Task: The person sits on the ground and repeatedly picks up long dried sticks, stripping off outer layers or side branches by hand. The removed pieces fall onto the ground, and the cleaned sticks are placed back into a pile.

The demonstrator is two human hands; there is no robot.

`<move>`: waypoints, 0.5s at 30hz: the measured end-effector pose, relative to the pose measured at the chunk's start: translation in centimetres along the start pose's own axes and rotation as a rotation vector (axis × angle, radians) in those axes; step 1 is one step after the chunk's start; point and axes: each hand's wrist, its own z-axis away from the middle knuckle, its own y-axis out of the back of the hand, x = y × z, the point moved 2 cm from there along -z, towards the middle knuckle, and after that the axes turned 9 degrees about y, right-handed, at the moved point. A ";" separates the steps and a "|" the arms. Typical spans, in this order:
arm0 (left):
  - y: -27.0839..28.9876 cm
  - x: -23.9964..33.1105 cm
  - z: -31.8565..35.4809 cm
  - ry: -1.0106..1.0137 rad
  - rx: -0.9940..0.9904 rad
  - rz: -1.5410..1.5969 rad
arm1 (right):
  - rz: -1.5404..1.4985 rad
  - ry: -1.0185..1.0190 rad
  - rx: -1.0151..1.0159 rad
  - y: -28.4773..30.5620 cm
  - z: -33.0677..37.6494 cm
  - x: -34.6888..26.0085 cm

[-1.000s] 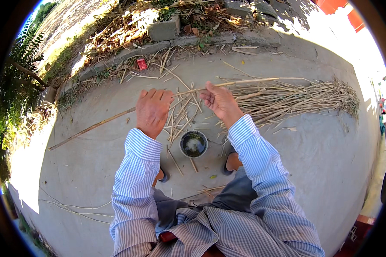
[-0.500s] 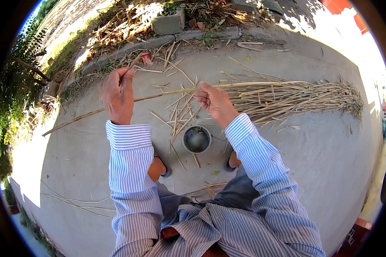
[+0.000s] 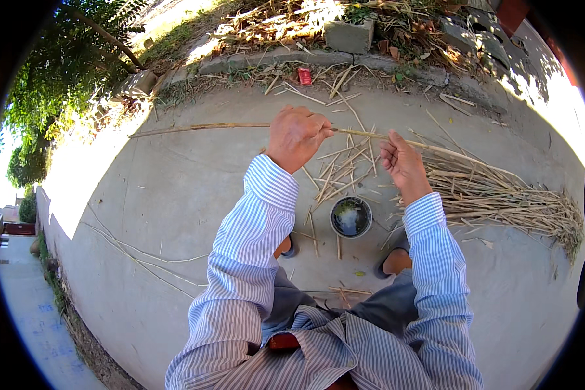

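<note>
A long, thin dry stalk [image 3: 201, 126] stretches across in front of me, well above the ground. My left hand [image 3: 296, 138] is closed in a fist at its middle, back of the hand upward, so the grip itself is hidden. A dark tip shows at its finger side; I cannot tell whether it belongs to a second piece. To the right, my right hand [image 3: 402, 164] pinches the same stalk between thumb and fingers. Past that hand the stalk runs on over a bundle of dry stalks [image 3: 500, 195] lying on the concrete.
Between my feet stands a round container [image 3: 333, 218] with dark liquid in it. Short cut stalk pieces [image 3: 344, 170] litter the concrete beyond it. A red packet [image 3: 305, 77] lies near the kerb, below a grey block [image 3: 349, 37]. Thin stalks [image 3: 136, 257] lie at left.
My left hand has come rightward to the stalk, close to my right hand; the short stick that stuck out of it no longer shows clearly. The view has turned left.
</note>
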 end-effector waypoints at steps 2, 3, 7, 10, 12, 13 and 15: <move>0.9 0.3 0.0 0.286 0.061 0.532 | -0.006 -0.010 -0.021 0.4 -0.1 0.3; 1.5 -0.1 -0.4 0.258 0.156 0.467 | -0.013 -0.020 -0.022 0.6 0.3 0.4; 3.3 -1.8 -0.6 0.242 0.263 -0.038 | -0.046 -0.041 -0.050 -0.3 0.4 0.5; 1.2 0.2 -0.4 0.005 0.237 -0.415 | -0.075 -0.012 -0.084 -0.2 0.5 0.4; -0.7 1.5 -0.2 -0.033 0.010 -0.357 | -0.109 0.001 -0.114 -1.3 1.0 0.4; -1.7 2.0 0.0 -0.053 -0.102 -0.327 | -0.130 -0.003 -0.127 -2.1 1.4 0.7; -2.1 1.6 0.1 -0.063 -0.064 -0.281 | -0.179 0.025 -0.100 -1.0 1.3 0.2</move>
